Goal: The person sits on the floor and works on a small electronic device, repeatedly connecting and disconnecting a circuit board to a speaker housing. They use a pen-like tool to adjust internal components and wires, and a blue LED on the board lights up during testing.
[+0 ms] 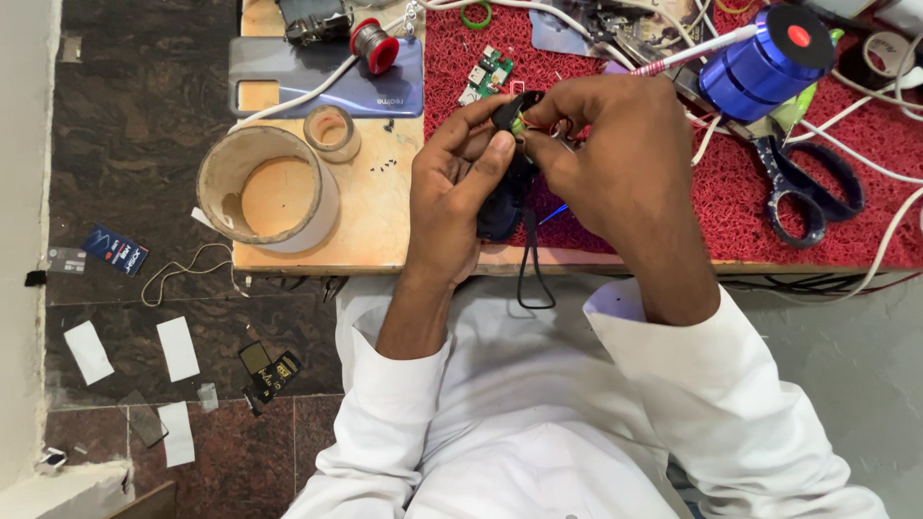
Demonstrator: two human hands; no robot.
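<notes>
Pinching a small black part (507, 112) between thumb and forefinger, the left hand (454, 187) holds it up over the near edge of the red mat (731, 207) while the right hand (615, 159) closes its fingertips on the same piece from the 3 o'clock side — both hands pressed together around it, likely so each steadies the other. A black cord (531, 269) hangs from the part toward 6 o'clock, looping over the table edge (317, 259). At 9 o'clock of the hands stands a wide empty tape roll (269, 190) with a smaller ring (332, 130) beside it. At 11 o'clock a phone back cover (288, 77) lies flat — a red solder spool (373, 43) resting on it. Toward 2 o'clock sit a blue cylinder (764, 62) and scissors (803, 187), near but untouched. A small green circuit board (488, 72) lies at 12 o'clock.
</notes>
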